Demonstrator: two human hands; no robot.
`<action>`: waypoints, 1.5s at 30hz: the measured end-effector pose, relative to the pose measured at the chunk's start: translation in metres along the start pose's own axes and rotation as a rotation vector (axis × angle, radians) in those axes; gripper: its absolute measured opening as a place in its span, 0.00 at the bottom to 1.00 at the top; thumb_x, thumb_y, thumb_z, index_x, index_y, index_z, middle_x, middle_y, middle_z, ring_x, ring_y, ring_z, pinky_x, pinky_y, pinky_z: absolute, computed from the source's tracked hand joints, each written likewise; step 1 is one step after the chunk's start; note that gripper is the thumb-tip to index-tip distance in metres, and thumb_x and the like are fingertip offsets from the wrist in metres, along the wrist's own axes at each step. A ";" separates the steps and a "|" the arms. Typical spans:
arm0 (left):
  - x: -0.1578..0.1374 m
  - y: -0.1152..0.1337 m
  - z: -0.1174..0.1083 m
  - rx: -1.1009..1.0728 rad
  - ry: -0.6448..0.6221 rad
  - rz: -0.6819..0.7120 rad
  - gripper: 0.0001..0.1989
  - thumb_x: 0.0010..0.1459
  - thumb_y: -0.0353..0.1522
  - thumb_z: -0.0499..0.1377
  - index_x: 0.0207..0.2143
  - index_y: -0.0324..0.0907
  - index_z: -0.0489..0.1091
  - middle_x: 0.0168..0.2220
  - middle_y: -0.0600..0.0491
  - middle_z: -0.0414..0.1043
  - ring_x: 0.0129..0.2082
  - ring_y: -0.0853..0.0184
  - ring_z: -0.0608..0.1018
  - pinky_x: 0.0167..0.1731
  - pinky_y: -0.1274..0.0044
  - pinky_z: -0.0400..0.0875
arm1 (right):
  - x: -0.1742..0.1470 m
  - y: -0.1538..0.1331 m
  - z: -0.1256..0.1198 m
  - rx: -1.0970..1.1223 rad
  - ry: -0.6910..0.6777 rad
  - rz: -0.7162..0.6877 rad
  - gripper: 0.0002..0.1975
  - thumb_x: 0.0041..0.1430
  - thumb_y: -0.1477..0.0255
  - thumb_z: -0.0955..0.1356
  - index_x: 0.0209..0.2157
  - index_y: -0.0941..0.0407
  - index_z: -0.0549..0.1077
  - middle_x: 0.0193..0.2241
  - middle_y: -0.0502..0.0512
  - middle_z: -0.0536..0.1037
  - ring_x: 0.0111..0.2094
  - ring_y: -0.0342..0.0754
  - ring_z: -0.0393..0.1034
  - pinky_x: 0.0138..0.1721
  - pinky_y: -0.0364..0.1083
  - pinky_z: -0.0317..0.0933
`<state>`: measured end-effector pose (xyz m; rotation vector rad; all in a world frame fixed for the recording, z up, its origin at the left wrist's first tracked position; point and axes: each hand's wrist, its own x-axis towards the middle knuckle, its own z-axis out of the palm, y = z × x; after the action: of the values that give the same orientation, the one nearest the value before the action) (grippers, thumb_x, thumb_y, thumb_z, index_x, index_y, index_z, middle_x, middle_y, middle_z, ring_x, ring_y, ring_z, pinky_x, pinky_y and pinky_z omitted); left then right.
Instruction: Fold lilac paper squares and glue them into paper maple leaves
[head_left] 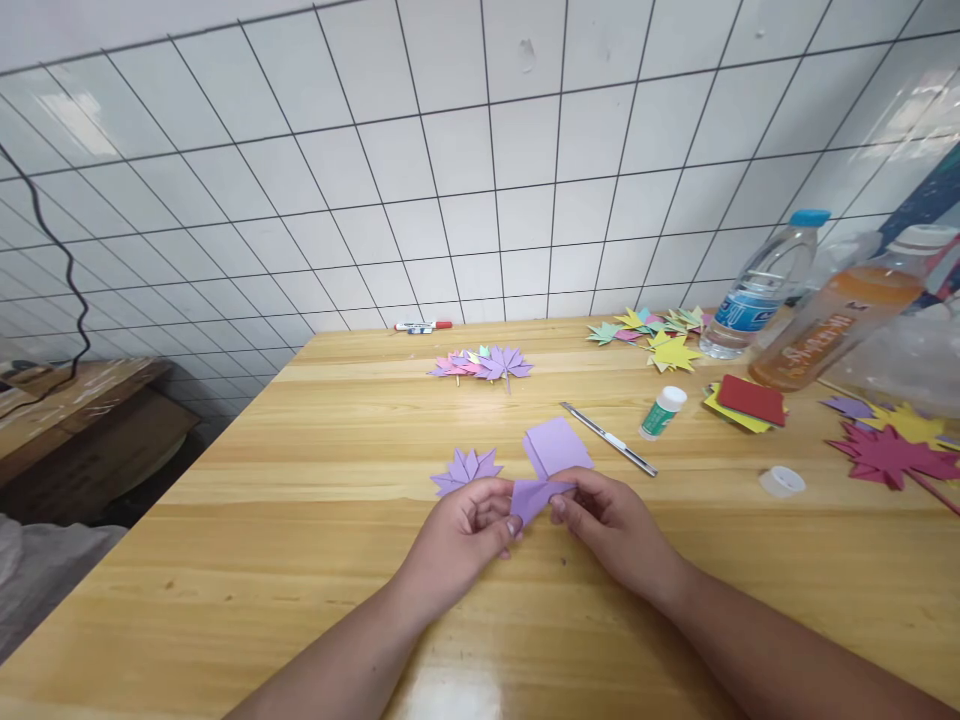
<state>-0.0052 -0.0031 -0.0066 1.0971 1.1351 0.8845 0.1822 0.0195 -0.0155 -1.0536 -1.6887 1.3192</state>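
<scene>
A small folded piece of purple paper (529, 499) is held up between both hands, just above the wooden table. My left hand (471, 530) pinches its left side between thumb and fingers. On the other side, my right hand (611, 520) grips the right corner with thumb and forefinger. Right behind the hands lies a stack of purple paper squares (559, 447). A purple folded-paper leaf (466, 470) rests beyond my left hand, partly covered by it. Past my right hand are a utility knife (611, 440) and a glue stick (663, 412) standing uncapped.
Near the wall sit a marker (424, 326), a cluster of paper leaves (480, 364) and another leaf pile (671, 350). At right are a water bottle (765, 285), an orange drink bottle (840, 320), coloured paper squares (752, 400), a clear cap (782, 482) and a dark red leaf (892, 457).
</scene>
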 end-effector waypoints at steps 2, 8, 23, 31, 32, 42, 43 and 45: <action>-0.001 0.001 -0.002 0.011 -0.111 -0.024 0.17 0.49 0.38 0.61 0.39 0.37 0.68 0.30 0.50 0.72 0.26 0.71 0.72 0.23 0.81 0.63 | -0.001 0.000 0.000 0.022 -0.008 -0.039 0.09 0.57 0.67 0.64 0.31 0.56 0.72 0.24 0.50 0.70 0.27 0.43 0.64 0.29 0.41 0.59; -0.001 0.000 -0.003 -0.031 -0.186 -0.110 0.16 0.51 0.41 0.58 0.29 0.35 0.67 0.24 0.51 0.71 0.20 0.74 0.69 0.22 0.81 0.63 | -0.005 0.002 0.000 0.067 0.043 -0.093 0.15 0.57 0.69 0.64 0.47 0.52 0.64 0.24 0.48 0.69 0.25 0.42 0.63 0.27 0.41 0.59; 0.001 0.000 -0.005 0.045 -0.067 -0.068 0.12 0.51 0.36 0.60 0.33 0.35 0.68 0.25 0.53 0.70 0.22 0.74 0.68 0.25 0.81 0.63 | -0.010 0.003 0.003 -0.313 -0.090 -0.162 0.08 0.55 0.75 0.64 0.38 0.53 0.68 0.23 0.47 0.69 0.22 0.39 0.61 0.23 0.37 0.56; 0.001 0.002 -0.007 0.028 -0.094 -0.098 0.13 0.50 0.36 0.61 0.33 0.34 0.69 0.24 0.53 0.69 0.22 0.74 0.68 0.24 0.81 0.63 | -0.006 0.004 -0.001 -0.392 -0.124 -0.263 0.21 0.48 0.83 0.64 0.43 0.51 0.71 0.32 0.50 0.74 0.27 0.41 0.64 0.26 0.39 0.57; 0.000 0.003 -0.007 0.036 -0.102 -0.099 0.13 0.50 0.36 0.60 0.32 0.34 0.69 0.24 0.53 0.69 0.22 0.75 0.68 0.24 0.81 0.63 | -0.006 0.003 -0.001 -0.377 -0.109 -0.254 0.19 0.48 0.83 0.64 0.42 0.51 0.72 0.31 0.50 0.74 0.27 0.41 0.64 0.27 0.39 0.57; -0.002 0.003 -0.002 -0.009 -0.127 -0.106 0.12 0.50 0.38 0.61 0.32 0.37 0.66 0.27 0.52 0.71 0.24 0.74 0.71 0.28 0.80 0.66 | 0.002 0.002 0.002 0.067 0.021 0.112 0.06 0.51 0.69 0.67 0.27 0.57 0.70 0.25 0.50 0.72 0.27 0.42 0.64 0.28 0.41 0.61; -0.003 0.002 -0.002 0.000 -0.139 -0.111 0.13 0.50 0.38 0.61 0.32 0.37 0.66 0.28 0.52 0.71 0.24 0.74 0.71 0.28 0.80 0.66 | 0.002 0.001 0.002 0.081 0.026 0.113 0.06 0.51 0.69 0.67 0.26 0.57 0.69 0.25 0.50 0.71 0.26 0.42 0.64 0.28 0.41 0.61; -0.003 0.001 -0.002 0.038 -0.154 -0.120 0.13 0.50 0.38 0.61 0.32 0.37 0.67 0.28 0.52 0.71 0.24 0.73 0.71 0.27 0.80 0.66 | 0.002 -0.001 0.002 0.072 0.027 0.090 0.06 0.51 0.70 0.67 0.25 0.58 0.69 0.25 0.50 0.71 0.27 0.42 0.64 0.29 0.41 0.60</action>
<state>-0.0075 -0.0052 -0.0046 1.0969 1.0809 0.6758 0.1795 0.0201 -0.0150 -1.1119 -1.5774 1.4062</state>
